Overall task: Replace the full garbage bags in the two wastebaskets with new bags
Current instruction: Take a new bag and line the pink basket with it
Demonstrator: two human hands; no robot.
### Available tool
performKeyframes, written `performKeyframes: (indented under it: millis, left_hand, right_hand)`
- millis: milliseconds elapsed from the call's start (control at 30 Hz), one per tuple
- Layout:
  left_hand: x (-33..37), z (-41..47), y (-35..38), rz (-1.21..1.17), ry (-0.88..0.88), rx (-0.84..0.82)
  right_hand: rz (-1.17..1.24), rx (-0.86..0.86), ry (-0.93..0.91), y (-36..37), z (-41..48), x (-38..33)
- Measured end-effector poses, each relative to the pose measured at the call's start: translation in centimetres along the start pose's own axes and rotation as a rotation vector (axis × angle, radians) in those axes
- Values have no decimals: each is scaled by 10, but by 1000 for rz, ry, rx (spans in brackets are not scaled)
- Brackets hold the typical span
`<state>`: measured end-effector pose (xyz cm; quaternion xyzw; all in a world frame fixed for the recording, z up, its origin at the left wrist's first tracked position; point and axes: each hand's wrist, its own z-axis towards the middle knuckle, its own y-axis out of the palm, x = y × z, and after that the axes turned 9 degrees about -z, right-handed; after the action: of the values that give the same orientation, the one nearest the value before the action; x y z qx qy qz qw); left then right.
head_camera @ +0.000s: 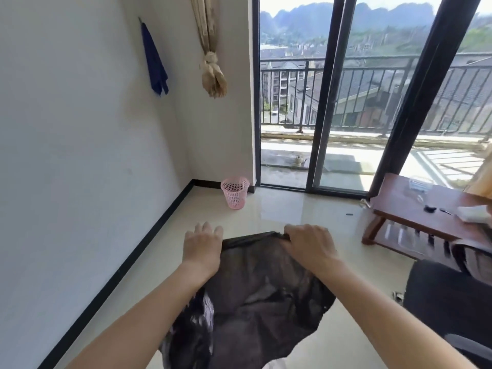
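A thin black garbage bag [255, 296] hangs spread out in front of me, held up by its top edge. My left hand [202, 249] holds the bag's left top corner, its fingers fairly straight over the edge. At the right top corner my right hand [308, 243] grips the rim with curled fingers. A pink perforated wastebasket [234, 192] stands on the floor in the far corner by the wall, with no bag visible in it. The second wastebasket is out of view.
A low wooden table [415, 217] with small items stands at the right. A dark chair [447, 302] sits at the lower right. Sliding glass doors [332, 102] face a balcony. A blue cloth [154, 62] hangs on the left wall. The floor is glossy tile.
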<state>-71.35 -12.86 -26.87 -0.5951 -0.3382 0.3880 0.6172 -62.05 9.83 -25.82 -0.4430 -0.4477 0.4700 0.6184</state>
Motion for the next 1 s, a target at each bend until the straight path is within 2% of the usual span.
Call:
performKeyframes:
  millis: [100, 267, 433, 567, 633, 700, 767, 833, 900, 1000]
  left_hand:
    - [-22, 97, 20, 20, -33, -25]
    - [-50, 251, 8, -41, -36, -58]
    - [-88, 366, 10, -138, -105, 29]
    - [-133, 461, 48, -109, -177, -44]
    - [-159, 517, 68, -141, -212, -78]
    - [-183, 577, 84, -190, -240, -74]
    - [-207, 638, 94, -178, -228, -77]
    - [-225, 693, 102, -127, -183, -95]
    - [-242, 751, 110, -87, -138, -96]
    - [-259, 828, 121, -55, -131, -140]
  right_hand:
    - [2, 26, 74, 32, 90, 44]
    - [23, 28, 70, 62, 253, 78]
    - [41, 14, 63, 92, 390, 56]
    - [57, -52, 44, 135, 493, 37]
    - [83, -114, 62, 158, 549, 35]
    - [68, -261, 34, 178, 608, 34]
    - [17, -434, 4, 197, 665, 36]
    - [-29, -510, 4, 217, 714, 42]
    - [-58, -439, 52, 234, 760, 52]
    - [-18, -369, 217, 246, 815, 68]
